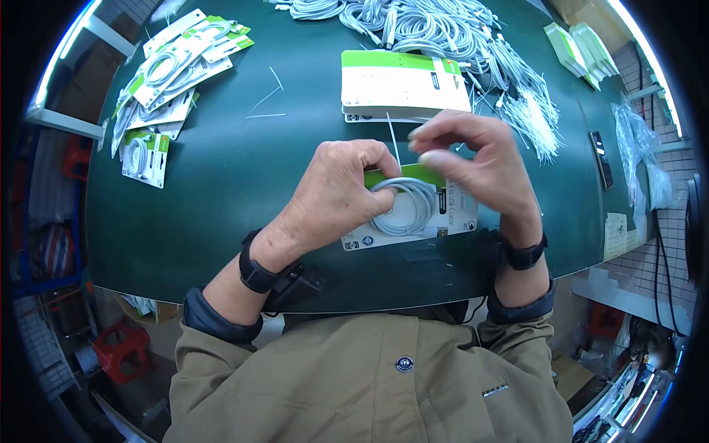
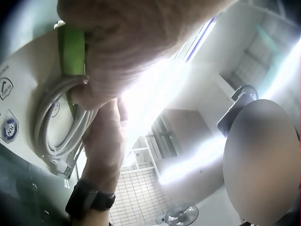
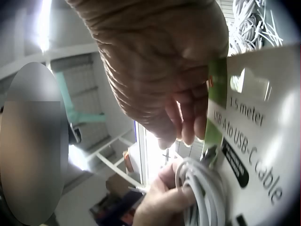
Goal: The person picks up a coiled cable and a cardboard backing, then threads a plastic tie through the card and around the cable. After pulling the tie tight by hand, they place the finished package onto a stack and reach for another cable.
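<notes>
A white and green cable card (image 1: 459, 210) is held near the table's front edge, with a coiled white cable (image 1: 422, 214) on its face. My left hand (image 1: 336, 188) grips the card and coil, thumb over the coil; the left wrist view shows this coil (image 2: 44, 127) close up. From the card's top edge a thin white tie (image 1: 392, 136) sticks up beside the left fingers. My right hand (image 1: 484, 159) hovers over the card's upper right, thumb and fingers apart. In the right wrist view no thing shows between the right hand's (image 3: 164, 80) fingers.
Beyond the card lie a stack of flat cards (image 1: 402, 81), a heap of white cables (image 1: 436, 29) and a bundle of white ties (image 1: 535, 122). Cards with cables (image 1: 166, 74) are piled at the far left. Loose ties (image 1: 266, 115), a phone (image 1: 600, 160) and plastic bags (image 1: 635, 148) also lie there.
</notes>
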The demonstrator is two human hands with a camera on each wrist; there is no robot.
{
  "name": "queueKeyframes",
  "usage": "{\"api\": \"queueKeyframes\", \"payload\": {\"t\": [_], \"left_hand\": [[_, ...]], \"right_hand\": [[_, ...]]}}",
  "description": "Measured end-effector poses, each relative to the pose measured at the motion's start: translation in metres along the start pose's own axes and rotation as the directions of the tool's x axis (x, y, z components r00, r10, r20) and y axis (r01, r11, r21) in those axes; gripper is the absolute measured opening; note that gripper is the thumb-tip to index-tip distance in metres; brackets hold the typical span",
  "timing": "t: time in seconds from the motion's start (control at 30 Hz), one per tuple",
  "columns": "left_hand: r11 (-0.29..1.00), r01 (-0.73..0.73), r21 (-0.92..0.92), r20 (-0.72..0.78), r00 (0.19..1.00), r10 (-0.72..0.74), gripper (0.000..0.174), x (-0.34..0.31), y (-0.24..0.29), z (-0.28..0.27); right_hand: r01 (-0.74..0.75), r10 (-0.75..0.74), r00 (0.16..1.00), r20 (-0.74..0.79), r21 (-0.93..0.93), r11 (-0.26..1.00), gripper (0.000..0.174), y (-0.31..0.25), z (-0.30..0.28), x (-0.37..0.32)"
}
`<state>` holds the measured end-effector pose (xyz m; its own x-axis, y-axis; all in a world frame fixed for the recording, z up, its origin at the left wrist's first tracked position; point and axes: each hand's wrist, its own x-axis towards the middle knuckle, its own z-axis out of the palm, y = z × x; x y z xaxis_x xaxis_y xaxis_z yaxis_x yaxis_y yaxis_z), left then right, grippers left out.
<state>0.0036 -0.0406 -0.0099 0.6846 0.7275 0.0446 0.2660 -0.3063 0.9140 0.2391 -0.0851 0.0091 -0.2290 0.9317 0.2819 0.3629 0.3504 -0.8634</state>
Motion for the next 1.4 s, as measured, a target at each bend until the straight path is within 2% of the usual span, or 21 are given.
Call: {"api": "queueKeyframes", "payload": {"t": [0.07, 0.1, 0.13, 0.23, 0.37, 0.4, 0.5, 0.6, 0.7, 0.8, 0.93, 1.13, 1.4], "left_hand": [[0.999, 0.034, -0.008, 0.005, 0.999, -0.034, 0.012, 0.0, 0.002, -0.001], [0.999, 0.05, -0.011, 0.008, 0.999, -0.05, 0.012, 0.0, 0.003, -0.002], [0.998, 0.055, 0.002, 0.007, 0.998, -0.055, 0.012, 0.002, 0.003, -0.002], [0.998, 0.063, 0.031, -0.007, 0.998, -0.063, 0.012, 0.004, 0.001, -0.001], [0.999, 0.036, 0.002, -0.018, 0.999, -0.036, 0.012, 0.007, -0.008, 0.003], [0.999, 0.035, -0.017, -0.021, 0.999, -0.036, 0.012, 0.008, -0.01, 0.004], [0.997, 0.081, -0.011, -0.029, 0.996, -0.082, 0.012, 0.007, -0.008, 0.003], [0.996, 0.091, 0.014, -0.042, 0.995, -0.09, 0.012, 0.009, -0.008, 0.001], [0.999, 0.028, 0.044, -0.073, 0.997, -0.024, 0.012, 0.009, -0.014, 0.003], [0.995, 0.055, 0.089, -0.078, 0.996, -0.048, 0.013, 0.007, -0.005, -0.002], [0.997, 0.021, 0.072, -0.108, 0.994, -0.014, 0.014, 0.005, -0.011, -0.001], [0.999, 0.027, 0.036, -0.104, 0.994, -0.023, 0.017, 0.005, -0.012, -0.004], [0.999, 0.033, 0.0, -0.131, 0.991, -0.033, 0.019, 0.005, -0.011, -0.006]], "right_hand": [[0.073, -0.072, 0.997, 0.013, -0.269, 0.961, 0.019, -0.002, 0.013, 0.001], [0.108, -0.107, 0.994, 0.026, -0.396, 0.912, 0.02, -0.002, 0.016, 0.001], [0.143, -0.129, 0.99, 0.065, -0.57, 0.809, 0.022, -0.011, 0.015, 0.001], [0.18, -0.169, 0.983, 0.07, -0.544, 0.82, 0.022, -0.021, 0.025, -0.002], [0.066, -0.069, 0.998, 0.008, -0.415, 0.908, 0.025, -0.008, 0.027, -0.004], [0.024, -0.013, 0.999, 0.033, -0.364, 0.931, 0.034, -0.006, 0.026, -0.007], [0.115, -0.095, 0.993, 0.076, -0.342, 0.932, 0.047, -0.01, 0.027, -0.007], [0.142, -0.083, 0.988, 0.132, -0.542, 0.828, 0.061, -0.008, 0.033, -0.009], [0.127, -0.074, 0.99, 0.118, -0.546, 0.828, 0.066, -0.003, 0.043, -0.012], [0.148, -0.093, 0.988, 0.127, -0.555, 0.819, 0.067, -0.002, 0.047, -0.01], [0.173, -0.082, 0.981, 0.178, -0.589, 0.789, 0.067, -0.002, 0.048, -0.01], [0.179, -0.093, 0.982, 0.165, -0.643, 0.745, 0.07, -0.003, 0.053, -0.01], [0.224, -0.218, 0.971, 0.094, -0.664, 0.713, 0.066, 0.012, 0.063, -0.009]]}}
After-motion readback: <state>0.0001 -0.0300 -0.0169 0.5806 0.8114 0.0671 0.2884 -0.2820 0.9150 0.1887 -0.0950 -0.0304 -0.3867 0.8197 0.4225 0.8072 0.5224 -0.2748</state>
